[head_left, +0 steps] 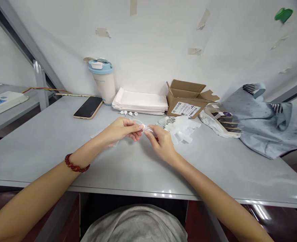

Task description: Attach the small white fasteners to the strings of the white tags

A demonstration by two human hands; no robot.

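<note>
Both hands meet above the middle of the grey table (pixel 128 164). My left hand (pixel 123 129) pinches one end of a small white plastic piece (pixel 144 127), from which a thin pale loop rises. My right hand (pixel 162 139) grips the other end, a clear part lying between thumb and fingers. Most of the piece is covered by fingertips, so its exact kind does not show. Just right of my right hand lies a pile of white plastic tabs (pixel 182 129) with some metal bits. Several small white caps (pixel 130 113) with pointed ends sit beyond my left hand.
A stack of white envelopes (pixel 143 101) and an opened cardboard box (pixel 188 97) stand by the wall. Left of them are a lidded cup (pixel 104 82) and a phone (pixel 88 107). A clear plastic packet (pixel 221 121) and blue cloth (pixel 271 124) lie at right.
</note>
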